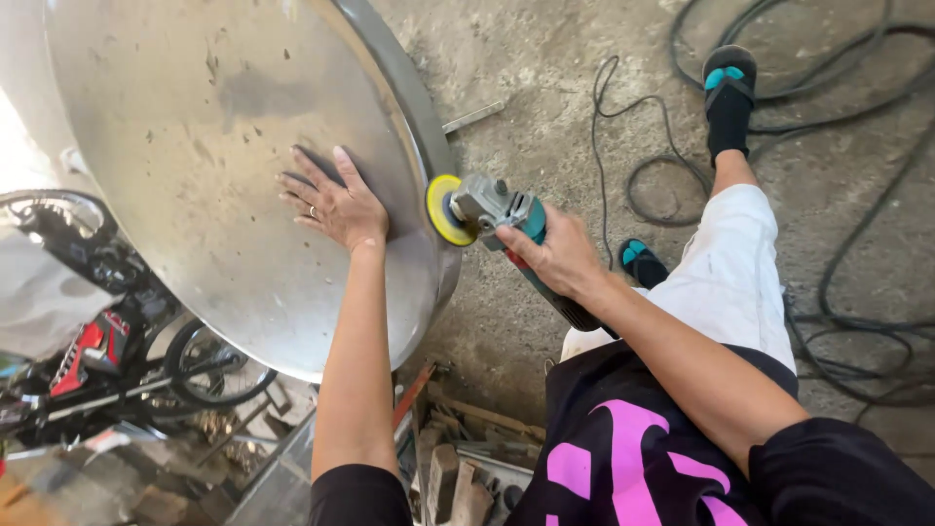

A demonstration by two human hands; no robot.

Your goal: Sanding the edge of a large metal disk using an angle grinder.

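Observation:
A large round stainless steel disc [224,127] fills the upper left. My left hand [333,202] lies flat on its surface near the right edge, fingers spread, a ring on one finger. My right hand [558,255] grips a teal and grey angle grinder [497,216]. The grinder's yellow disc [443,209] sits against the steel disc's rim, just right of my left hand.
Black cables [857,282] coil over the concrete floor at right. My legs in white trousers and black sandals [729,93] stretch toward the top right. A bicycle [107,351] stands at lower left. Scrap wood and metal pieces [458,458] lie below the disc.

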